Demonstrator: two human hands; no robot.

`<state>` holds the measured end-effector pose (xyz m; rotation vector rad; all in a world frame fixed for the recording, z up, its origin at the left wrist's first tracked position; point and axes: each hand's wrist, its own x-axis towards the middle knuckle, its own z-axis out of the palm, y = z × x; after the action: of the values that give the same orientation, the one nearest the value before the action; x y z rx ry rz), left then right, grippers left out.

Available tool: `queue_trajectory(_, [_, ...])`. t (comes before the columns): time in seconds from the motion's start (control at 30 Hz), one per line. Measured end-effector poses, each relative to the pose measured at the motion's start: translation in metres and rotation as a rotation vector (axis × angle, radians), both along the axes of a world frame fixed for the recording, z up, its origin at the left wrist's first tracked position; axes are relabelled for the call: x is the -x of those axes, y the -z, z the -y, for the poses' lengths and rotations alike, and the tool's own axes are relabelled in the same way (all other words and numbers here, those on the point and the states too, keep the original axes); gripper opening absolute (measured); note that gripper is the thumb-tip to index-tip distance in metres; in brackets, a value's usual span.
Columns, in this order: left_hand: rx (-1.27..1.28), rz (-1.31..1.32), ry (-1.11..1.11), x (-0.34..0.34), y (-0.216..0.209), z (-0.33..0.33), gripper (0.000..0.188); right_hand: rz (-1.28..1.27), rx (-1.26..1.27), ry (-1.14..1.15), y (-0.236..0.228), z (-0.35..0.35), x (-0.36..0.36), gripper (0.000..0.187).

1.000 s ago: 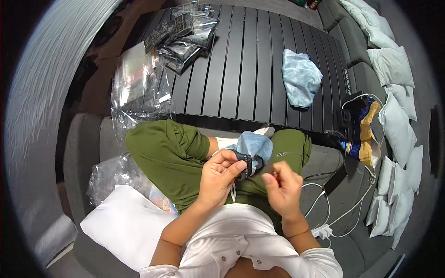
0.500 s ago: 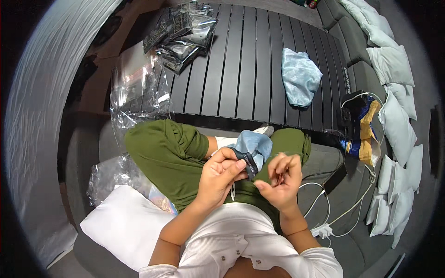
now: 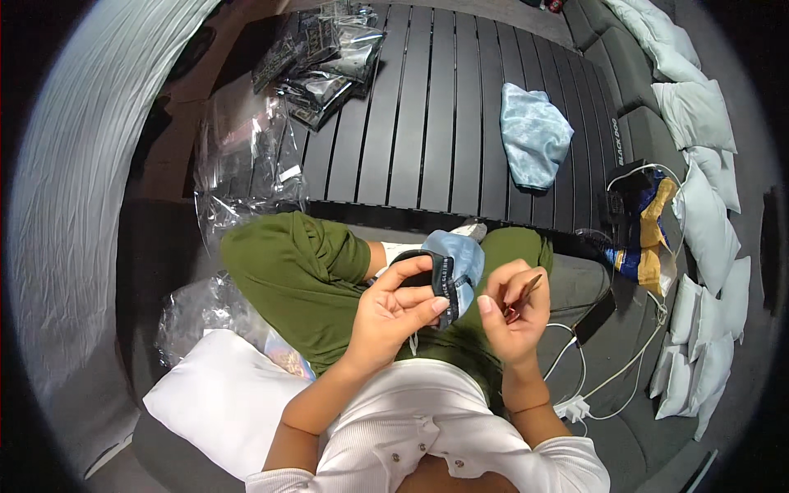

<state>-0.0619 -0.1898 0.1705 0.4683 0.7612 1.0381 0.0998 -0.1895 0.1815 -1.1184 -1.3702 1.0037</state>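
Two hands meet over a lap: the left hand (image 3: 394,316) pinches the dark waistband of pale blue underwear (image 3: 454,267), held just left of the right hand (image 3: 511,316), whose fingers pinch a small reddish tag (image 3: 523,297).

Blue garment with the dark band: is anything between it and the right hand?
Nothing visible. The left hand grips the dark band of the blue garment over the lap. The right hand, pinching a small thin object, sits just beside it, apart, with only an open gap over the green trousers between them.
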Motion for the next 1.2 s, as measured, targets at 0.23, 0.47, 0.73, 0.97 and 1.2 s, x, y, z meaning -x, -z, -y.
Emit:
queue_trajectory(0.23, [0.009, 0.013, 0.019, 0.001, -0.003, -0.002, 0.043, 0.178, -0.289, -0.012, 0.003, -0.002, 0.004, 0.032])
queue_trajectory(0.47, [0.054, -0.041, 0.001, 0.000, 0.004, -0.005, 0.040, 0.468, -0.458, 0.037, 0.010, -0.007, 0.006, 0.034])
queue_trajectory(0.73, [-0.084, -0.023, -0.069, 0.006, 0.004, -0.006, 0.031, 0.829, -0.033, 0.622, 0.053, -0.076, -0.066, 0.012])
queue_trajectory(0.97, [-0.098, -0.253, -0.051, 0.023, -0.004, -0.008, 0.019, 1.298, 0.284, 0.664, 0.147, -0.103, -0.144, 0.040])
queue_trajectory(1.2, [-0.683, -0.613, 0.340, 0.024, -0.034, -0.024, 0.007, -0.118, -0.065, -0.540, 0.031, -0.069, -0.041, 0.056])
